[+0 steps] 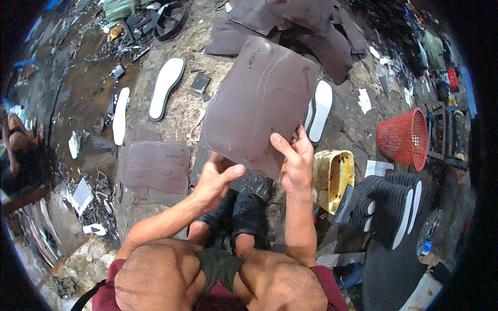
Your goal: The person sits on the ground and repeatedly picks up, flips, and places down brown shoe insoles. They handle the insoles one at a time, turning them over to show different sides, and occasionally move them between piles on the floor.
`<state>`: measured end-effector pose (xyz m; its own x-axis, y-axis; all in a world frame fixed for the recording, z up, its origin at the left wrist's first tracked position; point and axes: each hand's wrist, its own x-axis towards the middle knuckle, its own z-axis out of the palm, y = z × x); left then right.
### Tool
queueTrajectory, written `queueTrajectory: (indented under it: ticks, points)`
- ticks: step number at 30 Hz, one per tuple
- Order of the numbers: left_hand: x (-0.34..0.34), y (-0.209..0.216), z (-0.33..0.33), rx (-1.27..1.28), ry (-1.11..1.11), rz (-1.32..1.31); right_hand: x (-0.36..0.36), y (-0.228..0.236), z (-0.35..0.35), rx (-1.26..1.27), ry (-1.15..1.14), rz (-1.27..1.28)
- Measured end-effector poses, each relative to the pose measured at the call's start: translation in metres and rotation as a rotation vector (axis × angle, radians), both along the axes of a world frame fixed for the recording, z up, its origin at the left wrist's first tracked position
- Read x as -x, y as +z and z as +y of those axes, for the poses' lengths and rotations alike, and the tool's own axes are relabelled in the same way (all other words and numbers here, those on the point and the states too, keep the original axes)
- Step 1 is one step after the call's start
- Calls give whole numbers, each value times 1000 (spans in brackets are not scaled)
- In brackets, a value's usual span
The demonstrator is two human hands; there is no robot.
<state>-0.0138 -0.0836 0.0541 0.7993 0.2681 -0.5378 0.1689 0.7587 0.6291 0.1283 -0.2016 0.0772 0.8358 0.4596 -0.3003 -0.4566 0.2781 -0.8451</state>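
I hold a brown leather-like sheet (254, 98) with drawn outline curves and small dark markings on it, tilted up in front of me. My right hand (296, 160) pinches its lower right edge, thumb on top and fingers behind. At the lower left edge is my left hand (215, 179), its fingers partly hidden under the sheet and its thumb stretched along the edge. A similar brown piece (157, 167) lies flat on the ground to the left. Beyond the held sheet is a pile of more brown sheets (327, 46).
White-topped soles (167, 89) lie at the left, another pair (321, 109) at the right. A cut-open yellow container (333, 179), a red perforated basket (402, 137) and stacked black soles (386, 207) stand to the right. Scraps litter the ground. Another person's hand (36, 132) shows at far left.
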Motion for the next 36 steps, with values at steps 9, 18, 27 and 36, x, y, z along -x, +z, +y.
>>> queueTrajectory:
  ticks: [9,18,27,36]
  points:
    - [-29,19,-5,215,261,34,6,-7,-7,-93,131,32]
    - [-24,19,-8,158,296,156,12,-16,-14,-19,192,35]
    - [-2,-14,-22,-205,-105,97,5,-12,3,205,50,-207]
    - [6,0,46,-1699,354,-436,4,29,-28,818,437,-1155]
